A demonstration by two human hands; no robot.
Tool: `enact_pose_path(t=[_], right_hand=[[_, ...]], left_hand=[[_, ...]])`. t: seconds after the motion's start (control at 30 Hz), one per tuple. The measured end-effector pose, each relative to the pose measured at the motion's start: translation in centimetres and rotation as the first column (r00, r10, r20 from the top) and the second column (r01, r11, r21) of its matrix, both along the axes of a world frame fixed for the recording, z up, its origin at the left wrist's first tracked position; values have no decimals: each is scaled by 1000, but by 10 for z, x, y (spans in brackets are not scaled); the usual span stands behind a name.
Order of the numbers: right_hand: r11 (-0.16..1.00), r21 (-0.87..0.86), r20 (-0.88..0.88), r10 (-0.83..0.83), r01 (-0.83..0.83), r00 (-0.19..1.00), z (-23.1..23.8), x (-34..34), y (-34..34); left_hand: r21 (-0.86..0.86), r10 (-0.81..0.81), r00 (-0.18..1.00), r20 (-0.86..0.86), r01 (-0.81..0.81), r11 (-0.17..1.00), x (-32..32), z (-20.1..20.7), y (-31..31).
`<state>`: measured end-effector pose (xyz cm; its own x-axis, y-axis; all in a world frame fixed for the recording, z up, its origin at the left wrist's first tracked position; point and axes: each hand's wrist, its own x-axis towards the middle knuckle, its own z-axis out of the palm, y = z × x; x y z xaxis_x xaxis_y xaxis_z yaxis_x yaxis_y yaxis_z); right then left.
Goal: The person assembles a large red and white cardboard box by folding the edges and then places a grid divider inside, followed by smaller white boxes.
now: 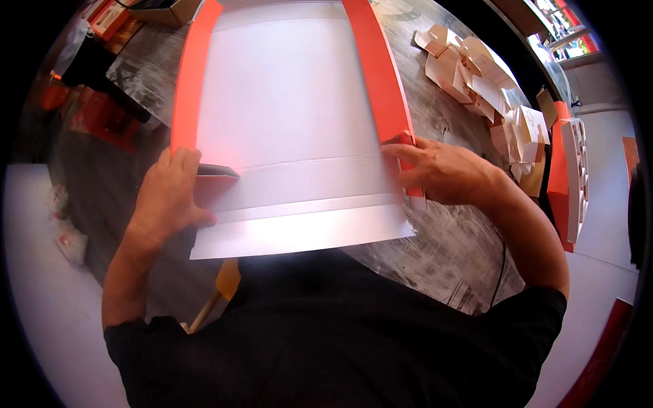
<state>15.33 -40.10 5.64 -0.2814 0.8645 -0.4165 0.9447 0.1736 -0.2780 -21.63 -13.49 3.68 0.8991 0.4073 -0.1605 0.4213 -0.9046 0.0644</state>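
A large cardboard box blank (292,95) lies in front of me, white inside, with orange-red side walls standing up along its left and right edges. My left hand (166,194) grips the near end of the left wall, where a small flap (218,172) points inward. The thumb rests by the white near panel. On the opposite side my right hand (442,166) is closed around the near corner of the right wall, its fingers at the folded orange flap. The near panel (303,228) lies unfolded toward my body, with crease lines across it.
Several small folded cartons (469,71) are heaped at the right of the grey wood-patterned table (442,245). Beyond them stands an orange-and-white piece with cut-outs (570,177). An open brown box (166,12) is at the far left, and a yellow-and-wood stool part (228,279) shows below the table.
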Motion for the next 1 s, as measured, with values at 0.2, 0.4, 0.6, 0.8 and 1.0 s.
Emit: enact_pose_path(t=[0.2,0.4,0.6,0.8,1.0], right_hand=[[997,48,-67,-51,55,996,-2,9,-5],[993,118,-67,5,3,998,7,16,-9],[994,54,-71,98,-95,993,-1,3,-5],[991,2,-134,136,-137,982,2,16,3],[989,22,-202,148,-146,968,1,23,2]], left_hand=[[24,-22,1000,-12,23,999,0,-3,-1],[54,5,1000,-29,-4,999,1,-2,-5],[42,-13,999,-44,15,999,4,-5,-3],[38,-28,999,-32,29,999,6,-3,-4],[16,-32,998,-49,33,999,5,0,-7]])
